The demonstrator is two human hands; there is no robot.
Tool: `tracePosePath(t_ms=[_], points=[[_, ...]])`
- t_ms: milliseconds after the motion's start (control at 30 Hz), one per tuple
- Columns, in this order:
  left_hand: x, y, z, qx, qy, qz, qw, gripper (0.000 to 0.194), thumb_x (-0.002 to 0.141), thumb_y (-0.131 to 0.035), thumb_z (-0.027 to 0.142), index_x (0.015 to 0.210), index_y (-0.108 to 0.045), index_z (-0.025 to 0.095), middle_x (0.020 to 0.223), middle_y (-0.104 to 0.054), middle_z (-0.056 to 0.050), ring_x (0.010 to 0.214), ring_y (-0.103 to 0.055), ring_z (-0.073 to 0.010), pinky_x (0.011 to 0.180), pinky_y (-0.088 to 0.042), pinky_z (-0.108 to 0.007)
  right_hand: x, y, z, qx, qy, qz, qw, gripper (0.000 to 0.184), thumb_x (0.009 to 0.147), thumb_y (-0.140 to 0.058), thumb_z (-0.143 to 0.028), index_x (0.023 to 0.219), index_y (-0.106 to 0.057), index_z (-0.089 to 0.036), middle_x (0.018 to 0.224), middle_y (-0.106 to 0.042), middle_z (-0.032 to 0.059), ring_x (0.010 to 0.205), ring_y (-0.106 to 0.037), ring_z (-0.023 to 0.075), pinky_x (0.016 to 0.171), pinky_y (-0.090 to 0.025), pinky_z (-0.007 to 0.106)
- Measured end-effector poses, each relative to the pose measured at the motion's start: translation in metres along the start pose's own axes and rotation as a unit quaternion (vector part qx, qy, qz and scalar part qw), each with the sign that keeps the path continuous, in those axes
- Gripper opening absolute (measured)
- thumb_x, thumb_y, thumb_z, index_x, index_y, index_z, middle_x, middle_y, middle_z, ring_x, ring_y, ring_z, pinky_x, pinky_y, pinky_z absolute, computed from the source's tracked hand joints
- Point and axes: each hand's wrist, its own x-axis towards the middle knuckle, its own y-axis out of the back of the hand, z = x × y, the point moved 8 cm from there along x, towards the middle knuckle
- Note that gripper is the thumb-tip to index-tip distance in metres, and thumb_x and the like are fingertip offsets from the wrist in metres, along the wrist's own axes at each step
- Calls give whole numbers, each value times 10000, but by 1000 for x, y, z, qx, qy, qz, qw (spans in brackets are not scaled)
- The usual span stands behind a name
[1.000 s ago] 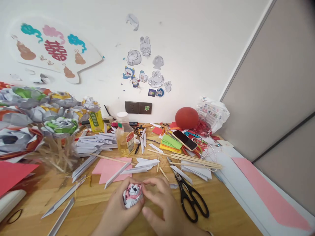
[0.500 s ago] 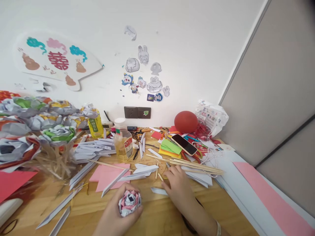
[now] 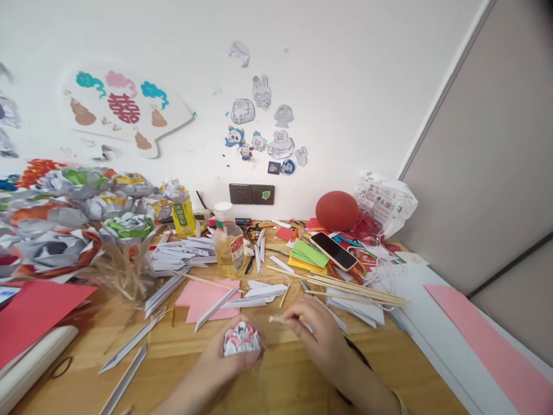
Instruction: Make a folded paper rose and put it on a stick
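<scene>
My left hand (image 3: pixel 224 364) is closed round a small folded paper flower (image 3: pixel 241 338) in pink, white and black, held just above the wooden table (image 3: pixel 181 357). To its right, my right hand (image 3: pixel 319 337) pinches one end of a folded white paper strip (image 3: pixel 283 319) whose tip points towards the flower. The strip and the flower are a short gap apart. Black scissors lie mostly hidden under my right forearm.
Folded white strips (image 3: pixel 181 256), pink paper (image 3: pixel 203 294), wooden sticks (image 3: pixel 358 287), an oil bottle (image 3: pixel 228 242), a phone (image 3: pixel 333 251) and a red ball (image 3: pixel 337 210) crowd the table behind. Paper flowers on sticks (image 3: pixel 64 230) fill the left. Red card (image 3: pixel 34 308) lies at front left.
My right hand left the flower, reached right to the table, picked up a white strip and brought it back towards the flower. The left hand kept hold of the flower.
</scene>
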Motion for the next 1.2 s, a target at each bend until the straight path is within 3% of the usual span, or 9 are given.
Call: tracePosePath(t_ms=[100,233,333,467,600,733,833,1033,1200], points=[[0,-2,-8,-41,30,-8,999,380,490,-758,376,718,-521,184,588,-566,26,572,-502,-131,566,-373,-241,-4,-8,-26,61,57,-42,996,242,950,-432,-340,909,-630,-207,815,-653,27,784,-577,157,723,-436,263],[-4,-13,-13,-54,41,-70,995,386,492,-770,387,711,-529,178,591,-585,15,560,-506,-130,562,-375,-243,-8,-16,-36,79,84,-53,992,243,951,-430,-319,956,-651,-217,840,-658,36,794,-580,155,764,-444,282],[-8,-16,-16,-46,45,-83,994,412,514,-772,427,749,-543,176,626,-574,14,593,-510,-134,574,-384,-243,-8,-18,-32,96,55,-47,993,206,916,-480,-310,886,-661,-217,800,-633,34,767,-573,161,732,-451,292],[-6,-9,-23,-3,52,-46,998,561,486,-799,484,883,-515,207,719,-532,38,561,-471,-97,536,-370,-217,-10,-26,-19,154,-31,-59,986,105,834,-565,-274,808,-625,-192,752,-608,17,718,-568,153,673,-458,265],[2,-5,-12,56,-1,-29,998,577,510,-778,551,872,-488,208,723,-555,35,580,-509,-112,563,-409,-229,-15,-35,2,172,-127,-57,975,26,765,-610,-194,789,-610,-187,740,-600,-3,699,-563,143,659,-453,246],[3,-6,2,94,-31,-17,995,544,559,-774,495,944,-547,184,874,-643,-46,840,-596,-214,764,-463,-311,-15,-35,5,174,-135,-35,975,55,746,-606,-145,775,-604,-192,747,-588,-9,718,-554,144,678,-453,250],[1,-8,2,88,-25,-16,996,616,544,-793,429,1043,-521,190,951,-652,-67,900,-604,-233,794,-474,-323,-14,-36,1,196,-133,-47,970,84,740,-603,-116,783,-604,-188,764,-582,-7,723,-552,141,683,-455,246],[-2,-10,-8,103,30,-27,994,536,617,-720,391,1050,-492,171,684,-571,38,496,-475,-96,505,-428,-224,-8,-29,-6,188,-87,-76,975,106,799,-591,-151,839,-670,-208,775,-580,4,756,-561,154,691,-449,264],[-3,-2,-8,121,42,12,992,525,596,-706,315,1069,-519,183,759,-578,26,561,-473,-108,515,-402,-213,-9,-27,-6,187,-76,-103,974,98,796,-626,-168,862,-684,-212,792,-593,6,775,-569,158,711,-443,269]])
